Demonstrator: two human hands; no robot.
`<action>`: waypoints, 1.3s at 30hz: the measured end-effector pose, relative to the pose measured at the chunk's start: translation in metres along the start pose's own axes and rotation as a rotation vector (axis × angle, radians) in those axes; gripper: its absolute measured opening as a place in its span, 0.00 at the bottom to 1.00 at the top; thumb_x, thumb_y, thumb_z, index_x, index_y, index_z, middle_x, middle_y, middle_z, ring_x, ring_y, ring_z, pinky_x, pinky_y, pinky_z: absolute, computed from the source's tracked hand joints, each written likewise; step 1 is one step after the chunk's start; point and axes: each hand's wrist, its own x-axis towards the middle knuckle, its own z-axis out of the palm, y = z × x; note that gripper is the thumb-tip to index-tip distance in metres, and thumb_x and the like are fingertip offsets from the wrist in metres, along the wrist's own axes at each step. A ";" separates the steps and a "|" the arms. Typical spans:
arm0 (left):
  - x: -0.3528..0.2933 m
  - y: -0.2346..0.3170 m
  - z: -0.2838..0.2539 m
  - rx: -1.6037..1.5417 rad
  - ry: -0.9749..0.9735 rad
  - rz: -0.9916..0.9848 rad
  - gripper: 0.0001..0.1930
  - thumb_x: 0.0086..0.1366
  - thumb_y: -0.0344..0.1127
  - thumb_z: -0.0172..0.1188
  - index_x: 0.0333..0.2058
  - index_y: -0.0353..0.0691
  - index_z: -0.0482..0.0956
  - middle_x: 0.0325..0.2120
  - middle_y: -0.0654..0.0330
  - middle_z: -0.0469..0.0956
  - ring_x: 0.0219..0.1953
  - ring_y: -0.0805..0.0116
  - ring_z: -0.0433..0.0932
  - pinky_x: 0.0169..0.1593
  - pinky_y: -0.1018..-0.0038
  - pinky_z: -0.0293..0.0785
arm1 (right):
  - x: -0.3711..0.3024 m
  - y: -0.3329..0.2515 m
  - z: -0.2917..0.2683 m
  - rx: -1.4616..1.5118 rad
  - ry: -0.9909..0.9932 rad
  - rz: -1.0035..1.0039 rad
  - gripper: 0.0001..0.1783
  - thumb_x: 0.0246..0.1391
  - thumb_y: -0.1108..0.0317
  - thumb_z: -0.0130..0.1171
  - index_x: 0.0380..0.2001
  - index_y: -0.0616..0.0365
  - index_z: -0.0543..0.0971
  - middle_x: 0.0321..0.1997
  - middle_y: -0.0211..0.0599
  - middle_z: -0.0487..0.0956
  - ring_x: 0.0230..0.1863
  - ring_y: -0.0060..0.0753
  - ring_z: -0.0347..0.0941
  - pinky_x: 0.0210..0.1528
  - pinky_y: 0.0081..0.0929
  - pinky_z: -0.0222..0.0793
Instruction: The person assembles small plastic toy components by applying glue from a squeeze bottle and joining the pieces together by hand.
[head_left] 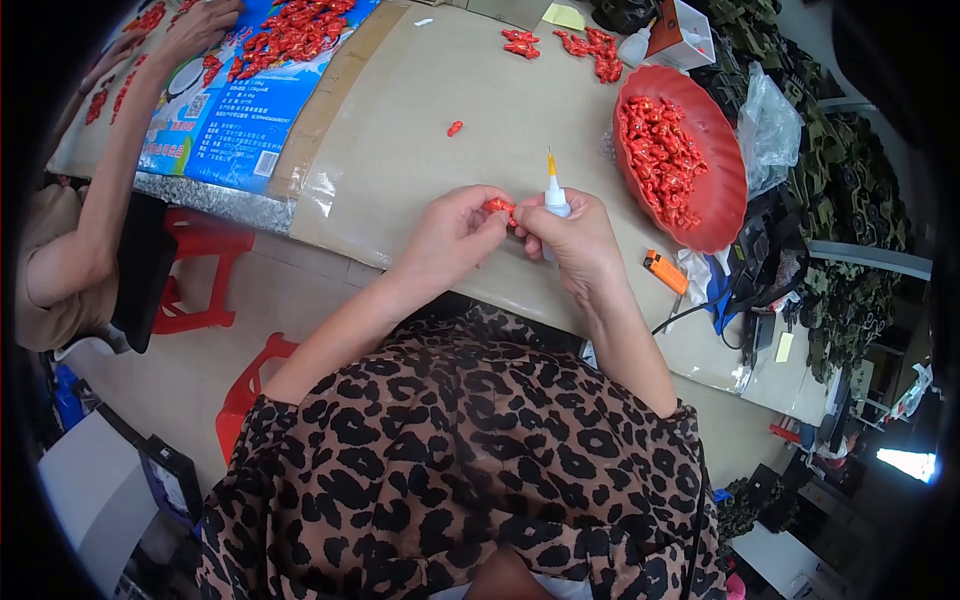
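Note:
Over the near edge of the table, my left hand [452,232] pinches a small glossy red piece [499,205] between thumb and fingertips. My right hand [582,238] is closed around a small white squeeze bottle [556,197] with a thin yellowish nozzle tip that points away from me. Its fingertips meet the left hand's beside the red piece and may touch it. A tiny red piece [455,128] lies alone on the table beyond my hands. To the right stands a red scalloped bowl [733,150] holding many red pieces [660,150].
Small groups of red pieces [597,48] lie at the far side, near a white box [690,38]. An orange lighter-like object [665,271] and crumpled tissue [694,272] sit right of me. Another person's arm [135,150] reaches over a blue printed sheet [235,125] at left.

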 end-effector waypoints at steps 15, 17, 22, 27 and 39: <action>0.010 0.006 0.015 0.307 0.204 0.458 0.06 0.54 0.29 0.52 0.33 0.38 0.72 0.23 0.62 0.71 0.26 0.77 0.67 0.28 0.82 0.65 | -0.014 0.002 -0.045 0.148 0.184 -0.385 0.09 0.43 0.70 0.57 0.27 0.63 0.71 0.17 0.30 0.69 0.15 0.17 0.63 0.17 0.14 0.58; 0.020 0.014 0.020 0.851 0.144 0.757 0.05 0.50 0.30 0.56 0.28 0.42 0.75 0.25 0.58 0.71 0.33 0.66 0.67 0.37 0.74 0.65 | -0.016 0.007 -0.047 0.158 0.203 -0.393 0.08 0.43 0.70 0.57 0.26 0.62 0.71 0.16 0.29 0.69 0.15 0.17 0.63 0.17 0.14 0.58; 0.037 0.006 0.030 0.983 -0.016 0.531 0.07 0.48 0.33 0.56 0.27 0.38 0.75 0.25 0.58 0.70 0.34 0.61 0.66 0.40 0.71 0.64 | -0.016 0.018 -0.048 0.169 0.191 -0.405 0.06 0.43 0.72 0.56 0.25 0.62 0.70 0.16 0.29 0.68 0.14 0.17 0.62 0.17 0.14 0.57; 0.045 0.011 0.027 0.993 -0.010 0.479 0.08 0.49 0.34 0.55 0.27 0.36 0.75 0.25 0.56 0.71 0.36 0.59 0.67 0.40 0.69 0.65 | -0.010 0.015 -0.045 0.222 0.144 -0.352 0.08 0.46 0.68 0.53 0.26 0.59 0.67 0.15 0.30 0.66 0.14 0.20 0.61 0.15 0.16 0.58; 0.179 0.093 -0.151 1.068 0.577 0.385 0.09 0.52 0.34 0.52 0.30 0.35 0.74 0.29 0.49 0.74 0.34 0.55 0.71 0.40 0.66 0.67 | -0.001 0.008 -0.026 0.237 0.007 -0.457 0.14 0.46 0.70 0.52 0.36 0.62 0.65 0.25 0.39 0.70 0.25 0.28 0.68 0.27 0.24 0.66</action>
